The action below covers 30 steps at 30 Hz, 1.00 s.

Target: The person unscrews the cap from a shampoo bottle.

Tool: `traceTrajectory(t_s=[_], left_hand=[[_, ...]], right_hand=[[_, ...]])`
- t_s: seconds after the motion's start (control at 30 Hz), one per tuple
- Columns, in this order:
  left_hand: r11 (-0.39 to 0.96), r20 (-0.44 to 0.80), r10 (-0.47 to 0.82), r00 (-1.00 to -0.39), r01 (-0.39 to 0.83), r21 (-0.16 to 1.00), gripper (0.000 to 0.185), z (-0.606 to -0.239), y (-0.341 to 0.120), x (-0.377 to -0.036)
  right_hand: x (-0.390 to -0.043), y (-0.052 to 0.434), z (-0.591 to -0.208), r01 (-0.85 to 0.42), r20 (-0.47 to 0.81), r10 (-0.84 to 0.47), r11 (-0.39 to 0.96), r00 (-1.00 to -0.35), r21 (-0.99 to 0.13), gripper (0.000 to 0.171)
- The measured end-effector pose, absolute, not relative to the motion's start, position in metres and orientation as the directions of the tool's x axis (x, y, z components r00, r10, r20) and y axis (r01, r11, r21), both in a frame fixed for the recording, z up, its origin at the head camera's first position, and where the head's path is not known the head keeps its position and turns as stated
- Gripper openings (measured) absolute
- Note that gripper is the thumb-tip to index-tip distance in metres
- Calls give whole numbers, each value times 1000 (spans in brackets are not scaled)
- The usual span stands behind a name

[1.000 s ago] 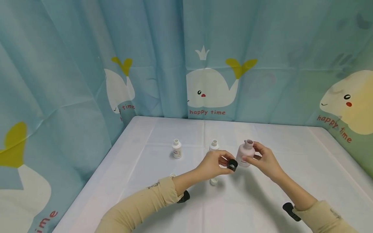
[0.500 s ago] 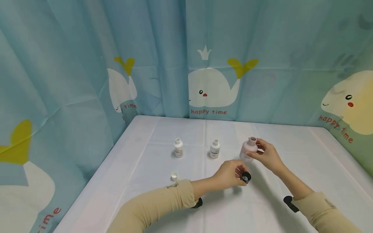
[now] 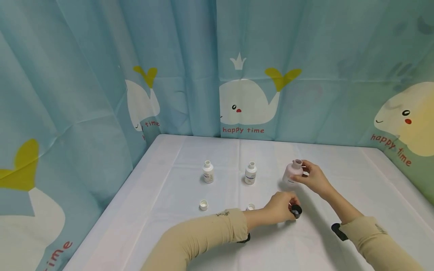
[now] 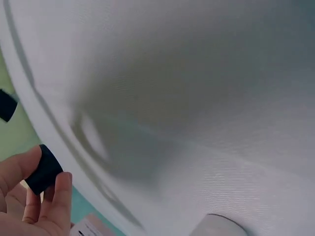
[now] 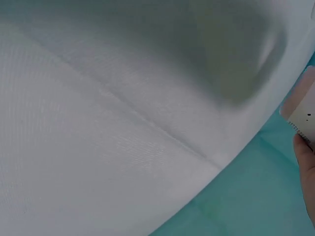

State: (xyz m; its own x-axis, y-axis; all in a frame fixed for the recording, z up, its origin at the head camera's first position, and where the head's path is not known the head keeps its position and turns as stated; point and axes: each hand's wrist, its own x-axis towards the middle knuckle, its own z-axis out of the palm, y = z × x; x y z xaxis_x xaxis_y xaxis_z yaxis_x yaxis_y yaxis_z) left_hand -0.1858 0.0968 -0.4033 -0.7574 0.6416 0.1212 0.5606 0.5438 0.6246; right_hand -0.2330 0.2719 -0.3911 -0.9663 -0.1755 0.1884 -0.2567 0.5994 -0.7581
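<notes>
In the head view my left hand [image 3: 280,207] pinches a black bottle cap [image 3: 296,211], its hollow side facing up and toward the camera, low over the table. The left wrist view shows the same black cap [image 4: 44,170] between thumb and fingers. My right hand [image 3: 314,180] grips a pale pink bottle [image 3: 292,172] with an uncapped neck, farther back on the right. Only part of that bottle [image 5: 302,105] appears in the right wrist view, with the thumb along it. Whether its base touches the table cannot be told.
Two open white bottles, one at left [image 3: 208,172] and one at centre [image 3: 250,174], stand on the white table [image 3: 190,150]. In front of them lie two white caps, one at left [image 3: 203,205] and one [image 3: 251,207] partly behind my left arm. A patterned curtain [image 3: 190,75] hangs behind.
My left hand has moved right and toward the table's front with the black cap, away from the bottle's neck. My right hand has carried the pink bottle slightly back and to the right.
</notes>
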Motion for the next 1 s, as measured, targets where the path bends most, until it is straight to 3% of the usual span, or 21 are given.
traceTrajectory(t_s=[0.13,0.53,1.0], left_hand=[[587,135,642,-755,597,547,27,-406,105,-186],[660,73,625,-777,576,483,30,-414,117,-187],[702,39,590,-807,536,468,31,-414,124,-188]], right_hand=[[-238,273,-398,-231,158,-172,608,-972,-759,57],[-245,274,-406,-226,145,-180,612,-973,-758,57],[-247,278,-408,-242,138,-212,618,-967,-748,57]])
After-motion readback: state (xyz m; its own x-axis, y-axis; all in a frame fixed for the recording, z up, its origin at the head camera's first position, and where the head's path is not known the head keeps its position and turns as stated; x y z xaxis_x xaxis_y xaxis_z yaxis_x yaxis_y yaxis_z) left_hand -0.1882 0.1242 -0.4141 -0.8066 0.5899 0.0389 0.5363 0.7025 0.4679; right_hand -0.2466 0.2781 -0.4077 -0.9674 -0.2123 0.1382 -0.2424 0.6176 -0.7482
